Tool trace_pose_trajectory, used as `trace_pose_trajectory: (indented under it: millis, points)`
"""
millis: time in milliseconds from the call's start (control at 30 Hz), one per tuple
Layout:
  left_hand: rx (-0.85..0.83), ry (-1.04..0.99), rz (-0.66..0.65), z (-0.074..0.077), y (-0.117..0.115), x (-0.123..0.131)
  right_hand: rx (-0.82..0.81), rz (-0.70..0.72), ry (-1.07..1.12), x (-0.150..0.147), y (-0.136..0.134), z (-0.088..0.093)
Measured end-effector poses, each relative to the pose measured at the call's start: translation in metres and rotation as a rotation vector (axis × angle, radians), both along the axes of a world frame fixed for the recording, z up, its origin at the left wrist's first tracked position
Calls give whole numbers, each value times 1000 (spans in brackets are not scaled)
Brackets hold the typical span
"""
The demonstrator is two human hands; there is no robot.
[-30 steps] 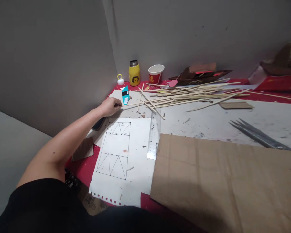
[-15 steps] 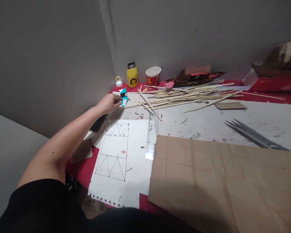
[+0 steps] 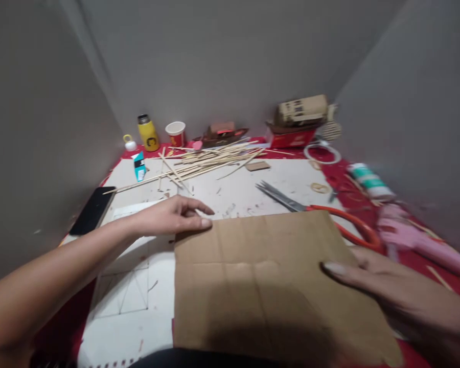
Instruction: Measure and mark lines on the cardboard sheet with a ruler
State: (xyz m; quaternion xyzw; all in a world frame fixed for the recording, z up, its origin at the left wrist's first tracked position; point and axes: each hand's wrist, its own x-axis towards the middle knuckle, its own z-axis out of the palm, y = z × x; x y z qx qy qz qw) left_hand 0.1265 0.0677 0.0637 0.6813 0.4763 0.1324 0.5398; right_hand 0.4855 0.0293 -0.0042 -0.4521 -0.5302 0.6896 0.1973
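A brown cardboard sheet [image 3: 253, 276] lies over the front of the work surface, creased across its top. My right hand [image 3: 383, 281] grips its right edge, thumb on the upper face and the other fingers hidden beneath or behind it. At the far left corner is my left hand [image 3: 172, 217], thumb along the cardboard's edge and fingers stretched out beyond it, apart. Scissors with orange handles [image 3: 358, 230] lie just behind the cardboard, their handles partly covered. To its left a paper with a drawn truss pattern [image 3: 126, 291] shows partly under my left forearm.
Thin wooden sticks [image 3: 214, 161] lie in a pile at the back, near a teal packet [image 3: 139, 167]. A yellow bottle [image 3: 149, 135], a paper cup [image 3: 176, 134] and a model boat [image 3: 222, 134] stand behind. A phone [image 3: 93, 210] lies left; a pink glue gun [image 3: 417, 240] lies right.
My left hand has left the teal packet and come to the cardboard's far left corner. My right hand has come into view on the cardboard. The view has turned right.
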Motion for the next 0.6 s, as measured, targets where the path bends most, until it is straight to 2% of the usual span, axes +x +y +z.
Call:
trace_pose_trajectory:
  millis: [33, 67, 200, 333, 400, 500, 600]
  points:
    - [-83, -23, -8, -3, -1, 3, -70, -27, 31, 0, 1, 2]
    - [-165, -53, -20, -5, -1, 6, -115, 19, 64, -1, 3, 4]
    - [-354, -148, 25, -7, -5, 12, -119, -36, 133, -8, 8, 9]
    - [-343, -159, 159, -4, -9, 4, -80, -101, 206, -10, 11, 9]
    - [-314, -178, 254, -4, -10, -4, -38, -90, 220, -9, 14, 8]
    - [-254, -224, 389, -7, -13, -14, 15, -47, 241, -9, 17, 8]
    - [-199, -240, 501, -13, -15, -18, 27, -79, 290, -11, 19, 9]
